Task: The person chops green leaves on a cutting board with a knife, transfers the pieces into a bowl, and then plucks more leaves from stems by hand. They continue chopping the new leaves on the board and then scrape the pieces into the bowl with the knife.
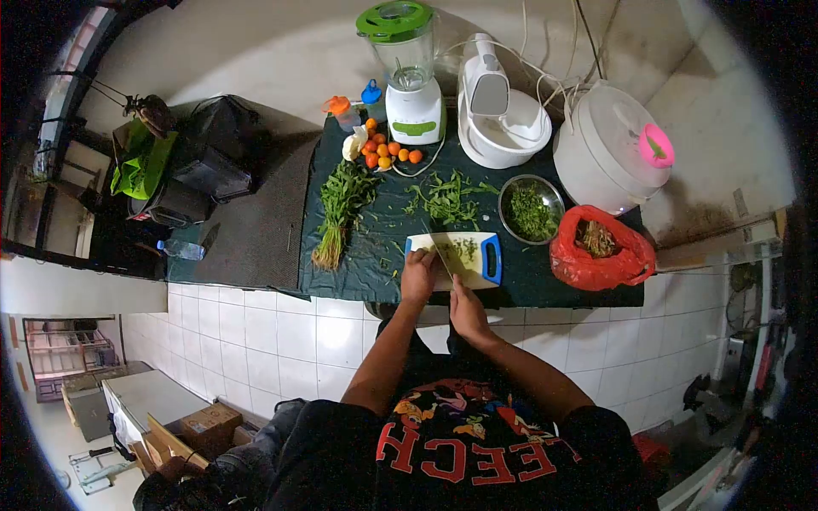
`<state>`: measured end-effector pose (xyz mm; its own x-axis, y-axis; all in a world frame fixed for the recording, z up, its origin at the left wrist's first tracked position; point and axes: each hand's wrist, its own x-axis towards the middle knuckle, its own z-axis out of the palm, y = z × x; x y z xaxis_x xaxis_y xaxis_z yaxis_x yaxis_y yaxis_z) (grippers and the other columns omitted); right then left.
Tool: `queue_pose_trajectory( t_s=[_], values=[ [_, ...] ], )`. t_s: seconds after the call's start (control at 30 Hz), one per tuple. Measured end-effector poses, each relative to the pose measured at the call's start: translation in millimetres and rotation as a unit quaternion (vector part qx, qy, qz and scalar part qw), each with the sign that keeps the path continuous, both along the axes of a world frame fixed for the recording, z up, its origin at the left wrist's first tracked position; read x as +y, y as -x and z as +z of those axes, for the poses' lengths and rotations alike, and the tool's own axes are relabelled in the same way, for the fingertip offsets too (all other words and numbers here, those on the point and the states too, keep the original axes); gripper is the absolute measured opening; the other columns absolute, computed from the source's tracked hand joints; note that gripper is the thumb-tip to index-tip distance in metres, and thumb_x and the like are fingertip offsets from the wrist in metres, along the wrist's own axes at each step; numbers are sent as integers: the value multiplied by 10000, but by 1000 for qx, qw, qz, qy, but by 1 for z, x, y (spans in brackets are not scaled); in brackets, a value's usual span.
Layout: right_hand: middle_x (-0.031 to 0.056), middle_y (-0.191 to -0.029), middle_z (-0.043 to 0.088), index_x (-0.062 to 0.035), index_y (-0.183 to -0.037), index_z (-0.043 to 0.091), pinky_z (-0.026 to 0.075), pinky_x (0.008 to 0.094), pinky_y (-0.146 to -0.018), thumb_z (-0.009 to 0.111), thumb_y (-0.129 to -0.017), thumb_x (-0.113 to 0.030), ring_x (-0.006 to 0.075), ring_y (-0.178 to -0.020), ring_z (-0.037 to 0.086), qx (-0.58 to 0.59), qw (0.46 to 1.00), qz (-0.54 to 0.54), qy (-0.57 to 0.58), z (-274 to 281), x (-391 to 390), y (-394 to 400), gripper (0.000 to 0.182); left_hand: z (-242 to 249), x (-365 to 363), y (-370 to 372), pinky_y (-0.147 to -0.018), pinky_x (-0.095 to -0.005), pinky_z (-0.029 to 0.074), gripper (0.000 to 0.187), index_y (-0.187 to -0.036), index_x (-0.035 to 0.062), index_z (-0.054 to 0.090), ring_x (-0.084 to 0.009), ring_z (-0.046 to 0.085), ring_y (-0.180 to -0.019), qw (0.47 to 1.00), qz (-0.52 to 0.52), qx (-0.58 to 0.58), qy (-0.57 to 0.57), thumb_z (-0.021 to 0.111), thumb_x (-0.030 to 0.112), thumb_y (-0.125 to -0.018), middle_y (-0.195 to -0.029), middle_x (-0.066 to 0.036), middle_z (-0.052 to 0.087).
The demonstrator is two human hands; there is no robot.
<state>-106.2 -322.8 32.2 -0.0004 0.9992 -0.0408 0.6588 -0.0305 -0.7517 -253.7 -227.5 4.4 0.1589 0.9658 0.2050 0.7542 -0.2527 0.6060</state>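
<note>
Right hand (468, 313): fingers grip knife (438, 249), handle covered, over cutting board (474, 275). Left hand (417, 275): fingers curled at board's left side; what they hold, cannot tell. Chopped greens (466, 249) blurred.

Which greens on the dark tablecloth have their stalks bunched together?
The leftmost bunch, its pale stalk ends gathered together; the loose sprigs behind the cutting board lie scattered.

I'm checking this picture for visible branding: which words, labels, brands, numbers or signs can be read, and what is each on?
Black shirt: large red capitals, "E" and "C" among them; the full wording is too warped to settle.
Cardboard box: dark print, too small to read.
Blender: any marking is too small to read.
Cutting board: no text seen.
</note>
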Motion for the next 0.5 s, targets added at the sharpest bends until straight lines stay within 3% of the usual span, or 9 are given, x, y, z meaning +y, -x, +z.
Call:
queue_pose_trajectory(
  t_s=[0.1,0.23,0.3,0.43,0.5],
  values=[
    [315,-1079,661,34,-1451,476,506,524,-861,502,-1045,-153,500,-978,630,16,999,1,46,5,18,-1,448,9,-4,-3,-880,-477,527,198,-1069,28,717,-389,609,-1014,1000,12,-19,-13,640,61,-889,-1029,-169,667],
    [311,-1056,666,27,-1447,482,509,524,-841,509,-1040,-149,500,-967,631,-5,999,12,40,20,13,-6,444,3,-3,-5,-864,-482,521,147,-1024,24,703,-393,605,-989,999,40,-35,8,646,72,-898,-1000,-173,658],
    [319,-1074,661,27,-1440,486,512,518,-851,512,-1039,-147,498,-981,633,0,996,20,91,22,1,-7,438,-1,-3,-7,-855,-485,516,102,-974,20,683,-396,599,-962,998,38,-38,-17,656,78,-895,-974,-176,649],
    [324,-1093,656,31,-1446,471,508,520,-882,514,-1037,-145,495,-1008,632,8,997,11,73,16,-11,-2,447,-2,-3,-5,-860,-483,513,122,-988,17,682,-392,597,-962,999,21,-23,-26,660,80,-887,-990,-168,651],
    [325,-1109,653,30,-1457,454,507,516,-902,506,-1040,-146,491,-1038,628,-43,995,11,89,11,-12,1,456,-2,-4,-4,-863,-467,513,166,-1027,20,690,-376,599,-977,998,3,31,-53,661,71,-872,-1020,-154,654]
  ],
)
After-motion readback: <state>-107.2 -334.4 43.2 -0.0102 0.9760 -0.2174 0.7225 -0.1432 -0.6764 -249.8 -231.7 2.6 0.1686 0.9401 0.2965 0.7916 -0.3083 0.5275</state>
